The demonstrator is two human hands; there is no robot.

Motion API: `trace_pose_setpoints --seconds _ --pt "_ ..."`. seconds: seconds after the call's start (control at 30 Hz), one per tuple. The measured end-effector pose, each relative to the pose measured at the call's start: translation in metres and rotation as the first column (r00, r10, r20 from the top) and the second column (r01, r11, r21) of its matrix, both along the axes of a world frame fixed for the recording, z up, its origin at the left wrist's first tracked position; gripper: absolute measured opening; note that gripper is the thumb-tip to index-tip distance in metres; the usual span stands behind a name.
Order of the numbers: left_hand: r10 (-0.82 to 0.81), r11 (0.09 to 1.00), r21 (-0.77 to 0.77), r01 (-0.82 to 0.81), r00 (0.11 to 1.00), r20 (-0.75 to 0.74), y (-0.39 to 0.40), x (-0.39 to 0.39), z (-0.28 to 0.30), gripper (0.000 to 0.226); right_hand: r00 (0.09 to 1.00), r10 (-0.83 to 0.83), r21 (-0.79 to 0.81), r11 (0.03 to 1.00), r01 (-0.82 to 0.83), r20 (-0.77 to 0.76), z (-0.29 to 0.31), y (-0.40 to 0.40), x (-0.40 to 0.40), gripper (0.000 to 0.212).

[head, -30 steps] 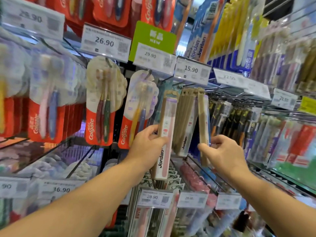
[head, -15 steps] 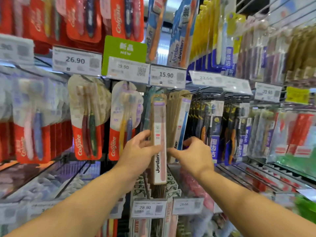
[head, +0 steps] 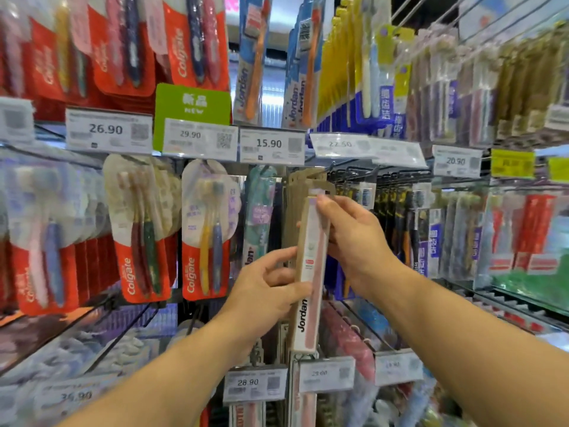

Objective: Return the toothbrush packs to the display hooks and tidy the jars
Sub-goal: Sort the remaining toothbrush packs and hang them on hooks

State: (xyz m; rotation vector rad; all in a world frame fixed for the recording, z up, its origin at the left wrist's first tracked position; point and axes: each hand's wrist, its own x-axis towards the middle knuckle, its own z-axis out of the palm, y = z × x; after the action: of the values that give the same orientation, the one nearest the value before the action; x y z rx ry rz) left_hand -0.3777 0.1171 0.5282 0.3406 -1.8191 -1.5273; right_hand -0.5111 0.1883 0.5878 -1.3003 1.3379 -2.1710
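Right hand (head: 354, 238) moved in from the side, fingers now pinching the Jordan pack (head: 311, 272) top; left hand (head: 271, 288) pinched mid-pack. Pack sat just below the 15.90 tag (head: 271, 144), looked almost hooked.

Pink Jordan toothbrush pack (head: 311, 272), kraft-card backing, upright, before hanging packs

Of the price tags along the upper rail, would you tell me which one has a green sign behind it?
The white 29.90 price tag, second right of 26.90: a green "NEW" sign rises behind it. The neighbouring 26.90 and 15.90 tags have none.
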Motion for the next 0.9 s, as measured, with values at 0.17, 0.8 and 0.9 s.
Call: trace_pose_setpoints --seconds 0.17,0.8,0.9 --pt "0.012 1.0 -0.002 -0.012 1.0 -0.028 0.01 -0.006 0.005 0.04 0.982 0.155 -0.108 0.984 -0.143 0.109 0.019 0.005 0.005 0.008" --pt "0.096 0.995 0.028 -0.099 0.991 0.096 0.025 -0.018 -0.001 0.03 0.996 0.076 -0.122 0.99 -0.069 0.047 0.033 0.004 -0.014 0.025" --pt "0.12 0.993 0.004 -0.121 0.989 0.088 0.025 -0.022 -0.003 0.032 0.999 0.032 -0.08 0.996 -0.03 0.024 0.03 -0.005 -0.021 0.023"
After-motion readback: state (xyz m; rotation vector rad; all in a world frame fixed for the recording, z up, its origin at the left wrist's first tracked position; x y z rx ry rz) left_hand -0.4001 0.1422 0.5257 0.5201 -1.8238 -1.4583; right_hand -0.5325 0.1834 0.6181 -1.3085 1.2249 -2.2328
